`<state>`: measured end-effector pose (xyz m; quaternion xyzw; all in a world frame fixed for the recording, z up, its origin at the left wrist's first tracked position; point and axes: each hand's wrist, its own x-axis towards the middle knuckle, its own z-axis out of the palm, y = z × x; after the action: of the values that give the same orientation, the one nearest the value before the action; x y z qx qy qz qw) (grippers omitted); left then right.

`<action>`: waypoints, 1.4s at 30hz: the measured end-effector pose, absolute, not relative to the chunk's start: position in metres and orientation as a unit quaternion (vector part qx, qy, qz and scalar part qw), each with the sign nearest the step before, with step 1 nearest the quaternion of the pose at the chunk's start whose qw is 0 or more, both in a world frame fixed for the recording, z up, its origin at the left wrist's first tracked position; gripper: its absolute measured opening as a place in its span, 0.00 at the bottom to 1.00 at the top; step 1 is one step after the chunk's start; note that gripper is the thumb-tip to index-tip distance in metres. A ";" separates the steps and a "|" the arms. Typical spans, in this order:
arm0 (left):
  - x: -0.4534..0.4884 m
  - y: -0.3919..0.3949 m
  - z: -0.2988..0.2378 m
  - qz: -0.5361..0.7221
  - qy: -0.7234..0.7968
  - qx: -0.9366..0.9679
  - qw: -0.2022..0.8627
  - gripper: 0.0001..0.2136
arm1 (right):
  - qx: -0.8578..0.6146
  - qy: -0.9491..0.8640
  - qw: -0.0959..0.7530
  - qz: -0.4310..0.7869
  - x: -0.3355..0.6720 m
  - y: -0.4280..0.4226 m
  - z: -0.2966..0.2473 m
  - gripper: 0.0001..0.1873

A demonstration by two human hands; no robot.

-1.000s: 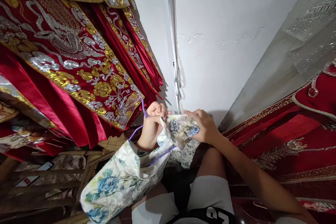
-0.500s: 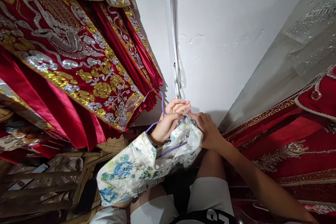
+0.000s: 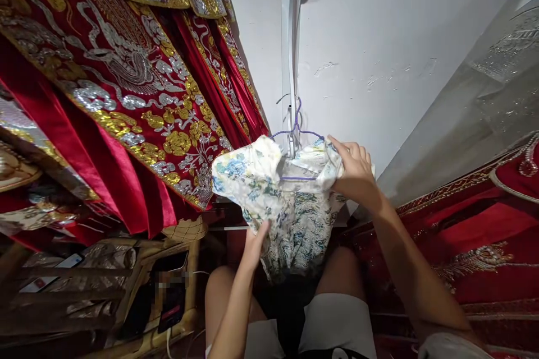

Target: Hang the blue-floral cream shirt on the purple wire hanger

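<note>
A white dress [image 3: 295,210] with blue and green flowers hangs spread on a purple wire hanger [image 3: 297,128], its front facing me. The hanger's hook is up beside the white upright strip; whether it is caught on anything I cannot tell. My right hand [image 3: 356,168] grips the dress at its right shoulder, near the hanger's end. Lower down, my left hand [image 3: 255,244] holds the side of the dress below the left sleeve, thumb in front and fingers hidden behind the cloth.
Red and gold embroidered garments [image 3: 168,95] hang at the left. More red beaded cloth [image 3: 467,235] lies along the right. A white wall with a pale strip [image 3: 295,22] stands ahead. Phones, one a dark phone [image 3: 172,305] with a cable, rest on bamboo furniture [image 3: 193,269] at lower left.
The left arm has come out of the sleeve and neck opening, and that hand now holds the dress's side. The dress and hanger have swung upright, spread and farther from me.
</note>
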<state>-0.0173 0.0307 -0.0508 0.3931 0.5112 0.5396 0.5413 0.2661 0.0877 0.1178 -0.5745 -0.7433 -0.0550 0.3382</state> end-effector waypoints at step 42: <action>0.002 -0.010 -0.097 0.630 0.588 0.309 0.403 0.27 | -0.490 -0.488 0.481 0.538 0.181 0.001 -0.031 0.18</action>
<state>0.0020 -0.0105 -0.0968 0.3089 0.5880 0.6298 0.4027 0.1808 0.0013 -0.0306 -0.4903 -0.4881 0.5384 0.4811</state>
